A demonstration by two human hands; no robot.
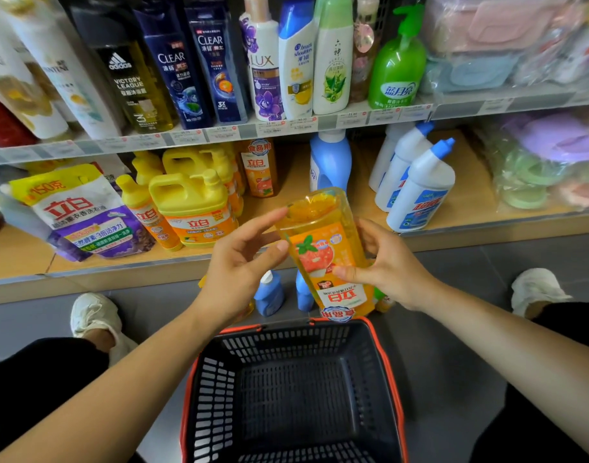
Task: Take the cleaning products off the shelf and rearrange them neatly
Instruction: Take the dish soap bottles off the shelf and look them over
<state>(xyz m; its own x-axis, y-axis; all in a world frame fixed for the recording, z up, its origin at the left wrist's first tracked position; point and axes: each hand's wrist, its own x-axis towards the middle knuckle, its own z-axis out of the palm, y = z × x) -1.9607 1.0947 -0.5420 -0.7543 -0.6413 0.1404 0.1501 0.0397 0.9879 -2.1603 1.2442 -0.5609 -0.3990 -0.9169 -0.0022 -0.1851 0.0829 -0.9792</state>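
Both forearms reach forward over a dark basket (279, 342) with an orange rim that stands on the floor, and the two hands meet around an orange detergent bottle (323, 235) held upside down in the air, in front of the lower shelf (19, 255) and just above the basket's far edge. The right hand (386, 265) grips the bottle from the right, thumb laid across the front label, its other fingers hidden behind the bottle. The left hand (243, 259) holds the bottle's left edge between index fingertip, near the upturned base, and thumb tip lower down; its remaining fingers curl loosely and touch nothing that can be seen. The bottle's neck end dips behind the basket rim, so its cap cannot be made out. Two small blue bottles (269, 292) on the floor are partly covered by the left hand and the orange bottle. The shampoo bottles on the upper shelf (219, 133) are cut off at the top, and its price tags are too blurred to read.
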